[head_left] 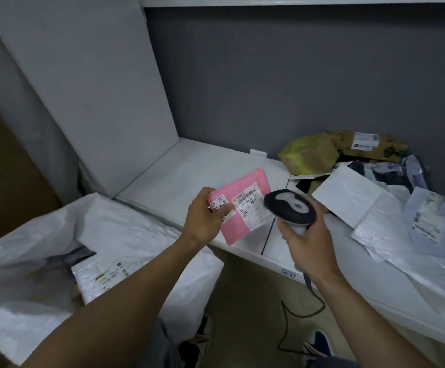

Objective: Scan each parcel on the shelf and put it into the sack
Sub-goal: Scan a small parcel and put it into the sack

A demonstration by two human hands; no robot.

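Mid-scan on one item. Left hand (202,216) pinches the pink poly mailer (245,227) at its left edge, thumb across the front over a small sticker, fingers behind. The mailer is held tilted just above the front of the shelf (189,168), shipping label (251,207) facing up. Right hand (306,243) is wrapped round the handle of the barcode scanner (290,208). The scanner head sits just right of the pinch, overlapping the label's right edge, nose towards the label (no beam visible, so can't say whether the read has fired). Scanner cable (287,322) drops below the right grip towards the floor. Progress: the white plastic sack (30,261) stands open below and left of the left hand, with at least one white labelled parcel (101,277) inside and something dark behind it that I can't identify, so some items look done. Left to do: a pile on the shelf, right of the scanner grip. It has a cardboard parcel with yellow-green tape (309,155), a brown printed mailer (367,144) behind that, a white mailer (348,197) nearest the scanner and a grey labelled bag (433,221) furthest right, with dark items underneath. Exact count unclear because they overlap. My estimate: roughly early to midway. The pink one needs a confirmed read, then goes left and down into the sack.
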